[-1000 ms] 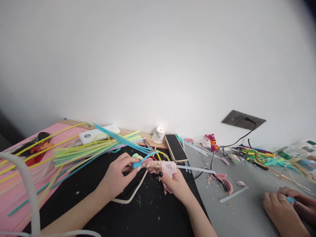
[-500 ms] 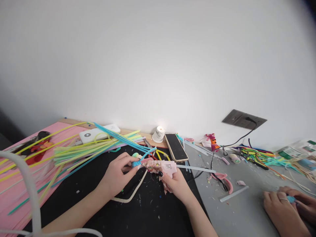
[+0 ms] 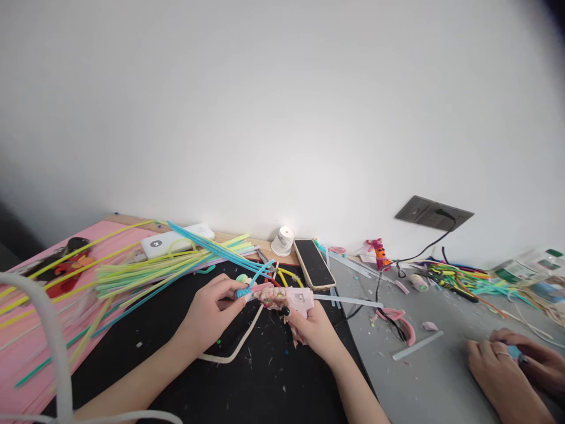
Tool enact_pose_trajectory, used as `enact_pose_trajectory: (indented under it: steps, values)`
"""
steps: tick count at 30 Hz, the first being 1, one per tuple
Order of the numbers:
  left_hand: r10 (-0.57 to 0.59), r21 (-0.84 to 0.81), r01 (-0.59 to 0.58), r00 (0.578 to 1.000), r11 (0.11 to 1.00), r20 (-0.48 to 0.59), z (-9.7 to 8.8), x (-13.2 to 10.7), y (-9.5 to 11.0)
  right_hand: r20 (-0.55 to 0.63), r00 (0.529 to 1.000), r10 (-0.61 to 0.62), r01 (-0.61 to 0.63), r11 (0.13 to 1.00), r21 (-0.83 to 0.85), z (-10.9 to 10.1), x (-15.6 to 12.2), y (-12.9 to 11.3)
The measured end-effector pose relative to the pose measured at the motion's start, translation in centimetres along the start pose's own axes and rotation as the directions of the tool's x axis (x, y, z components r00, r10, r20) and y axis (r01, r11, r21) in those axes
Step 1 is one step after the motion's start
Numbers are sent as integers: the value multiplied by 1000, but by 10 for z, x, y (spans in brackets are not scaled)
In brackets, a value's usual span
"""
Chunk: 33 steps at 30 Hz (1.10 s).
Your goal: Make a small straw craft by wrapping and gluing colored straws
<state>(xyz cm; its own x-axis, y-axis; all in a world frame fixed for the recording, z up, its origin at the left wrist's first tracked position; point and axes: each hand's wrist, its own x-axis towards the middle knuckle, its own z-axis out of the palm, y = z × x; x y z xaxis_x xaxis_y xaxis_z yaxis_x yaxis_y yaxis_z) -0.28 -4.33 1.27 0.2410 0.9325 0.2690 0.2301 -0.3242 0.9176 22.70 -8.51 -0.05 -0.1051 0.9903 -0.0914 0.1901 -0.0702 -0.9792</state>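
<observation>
My left hand [image 3: 212,312] is closed, pinching a small blue wrapped piece [image 3: 243,291] of pipe cleaner whose tail curls upward. My right hand [image 3: 311,327] grips a pink glue gun [image 3: 289,299], its nozzle touching the blue piece. A clear glue stick [image 3: 348,302] pokes out of the gun's back toward the right. Both hands hover just above a black mat [image 3: 247,377]. A cream-coloured cord [image 3: 233,350] lies on the mat under my hands.
A sheaf of yellow, green and blue pipe cleaners [image 3: 154,268] lies at left on a pink sheet [image 3: 26,335]. A white power bank [image 3: 176,240], lit candle [image 3: 283,240] and phone [image 3: 314,264] sit near the wall. Another person's hands [image 3: 512,368] work at bottom right on the grey table.
My hands have barely moved; the blue tail has curled a little. The other person's hands shifted slightly at the bottom right.
</observation>
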Motion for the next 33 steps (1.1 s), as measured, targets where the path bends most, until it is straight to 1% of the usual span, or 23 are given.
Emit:
enact_pose_trajectory:
  steps: [8, 13, 24, 27, 33]
  values:
    - [-30, -51, 29, 999, 998, -24, 1, 1, -6, 9, 1000, 9, -9, 1000, -1, 0, 0, 2]
    - [-48, -47, 48, 999, 998, -11, 0, 1, -7, 5, 1000, 2, -2, 1000, 11, 0, 0, 1]
    - [-76, -120, 76, 997, 990, 8, 1, 4, -8, 2, 1000, 6, -6, 1000, 17, 1, -1, 0]
    - [-113, -170, 115, 993, 979, 21, 1, 3, -8, -3, 1000, -4, 4, 1000, 15, 1, -1, 0]
    - [-243, -311, 253, 967, 916, 71, 1, 4, -4, -28, 1000, -1, 0, 1000, -31, 0, 0, -1]
